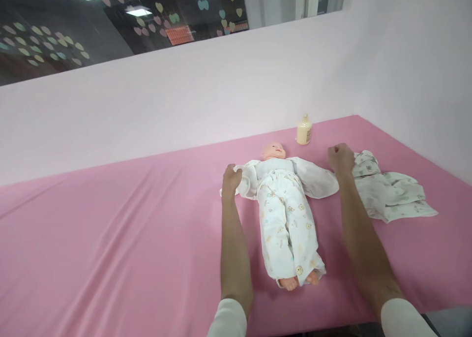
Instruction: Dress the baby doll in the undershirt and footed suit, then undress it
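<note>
A baby doll (275, 151) lies on its back, dressed in a white top and white trousers (285, 219) with a small print; its feet show at the trouser ends. My left hand (231, 178) is closed on the sleeve (249, 180) of the top, at the left of the doll. On the other side, my right hand (341, 158) is closed in a fist beyond the end of the other sleeve (317, 178). That sleeve reaches to my right wrist; whether the fist holds anything is hidden.
A pale yellow pump bottle (304, 131) stands behind the doll near the wall (184, 101). Folded white printed clothes (391, 194) lie right of my right forearm. A pink sheet (129, 248), creased at the left, covers the table.
</note>
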Demonstrator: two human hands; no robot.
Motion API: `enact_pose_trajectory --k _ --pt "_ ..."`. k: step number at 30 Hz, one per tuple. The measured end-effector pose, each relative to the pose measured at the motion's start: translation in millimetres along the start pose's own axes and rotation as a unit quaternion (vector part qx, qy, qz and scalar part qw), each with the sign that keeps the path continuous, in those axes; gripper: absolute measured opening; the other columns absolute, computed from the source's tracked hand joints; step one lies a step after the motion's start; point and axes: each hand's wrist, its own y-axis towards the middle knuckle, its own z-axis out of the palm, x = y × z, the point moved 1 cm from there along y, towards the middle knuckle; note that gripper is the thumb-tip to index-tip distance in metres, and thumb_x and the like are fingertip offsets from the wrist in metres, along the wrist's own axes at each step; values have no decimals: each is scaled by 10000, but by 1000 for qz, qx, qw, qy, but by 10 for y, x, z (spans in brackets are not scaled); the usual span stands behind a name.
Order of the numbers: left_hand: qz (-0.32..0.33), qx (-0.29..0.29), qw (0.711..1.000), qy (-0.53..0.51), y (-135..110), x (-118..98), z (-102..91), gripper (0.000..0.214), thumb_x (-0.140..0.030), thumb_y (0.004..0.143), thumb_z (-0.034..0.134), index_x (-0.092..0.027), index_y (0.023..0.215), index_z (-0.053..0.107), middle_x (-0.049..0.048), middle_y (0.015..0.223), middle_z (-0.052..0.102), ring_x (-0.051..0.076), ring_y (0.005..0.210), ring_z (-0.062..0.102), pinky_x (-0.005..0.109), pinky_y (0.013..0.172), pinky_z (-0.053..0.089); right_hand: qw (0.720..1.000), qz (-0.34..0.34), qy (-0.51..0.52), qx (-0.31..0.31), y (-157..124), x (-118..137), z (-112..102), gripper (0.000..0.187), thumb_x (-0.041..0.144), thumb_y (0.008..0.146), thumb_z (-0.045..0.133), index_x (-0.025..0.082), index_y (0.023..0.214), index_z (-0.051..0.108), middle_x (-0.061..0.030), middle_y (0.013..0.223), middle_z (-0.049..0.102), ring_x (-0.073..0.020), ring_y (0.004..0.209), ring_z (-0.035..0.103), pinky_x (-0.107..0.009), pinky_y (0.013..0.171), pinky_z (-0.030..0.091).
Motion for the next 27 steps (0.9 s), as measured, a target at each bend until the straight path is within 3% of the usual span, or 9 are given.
enact_pose_trajectory --k 3,6,9,12,16,19,23,27 --pt "8 59 996 -61 72 33 129 676 -302 824 611 -197 1451 381 154 1391 537 254 1201 573 325 933 459 993 -112 19 42 -189 250 86 154 228 867 427 200 804 564 -96 862 657 -237 788 565 -344 711 395" --pt "3 58 997 -59 110 75 207 736 -391 816 655 -169 1456 367 164 1312 578 246 1129 599 314 900 458 973 -207 38 94 -421 466 250 154 234 881 424 206 789 545 -68 844 665 -212 770 574 -314 681 393" --pt "28 28 999 -17 117 100 254 431 -388 815 646 -160 1178 595 131 1202 634 238 1072 595 297 848 436 946 -287 45 145 -682 649 493 170 250 894 423 197 881 585 -73 962 687 -214 875 611 -312 739 432" --pt "60 17 998 -5 109 88 277 155 -323 827 591 -174 841 632 59 926 673 184 875 594 265 745 402 909 -371 -31 186 -907 847 785 242 254 885 458 173 1050 615 -110 1140 672 -246 1056 599 -346 885 441" --pt "56 -14 998 -16 104 47 258 253 -301 871 470 -187 648 507 2 680 557 133 671 486 256 626 326 810 -488 -206 250 -1031 1139 1152 346 213 842 516 133 1165 615 -154 1283 612 -275 1239 512 -360 1043 363" --pt "46 -27 999 -11 118 53 225 305 -302 876 457 -191 593 432 -3 625 489 128 624 430 267 601 290 771 -501 -266 291 -1030 1317 1363 413 246 802 600 147 1203 607 -152 1277 616 -294 1222 529 -380 1030 380" --pt "20 -21 1000 4 166 150 196 305 -303 867 488 -188 587 447 19 640 529 138 619 452 276 608 299 758 -484 -312 307 -1064 1436 1567 521 308 801 632 175 1300 555 -174 1313 594 -352 1241 512 -476 1029 371" --pt "3 -22 1000 10 208 247 197 262 -287 879 473 -184 639 502 50 707 602 161 678 526 277 637 348 752 -477 -336 306 -1088 1439 1646 516 343 839 588 189 1329 531 -186 1321 577 -356 1256 496 -512 1035 345"
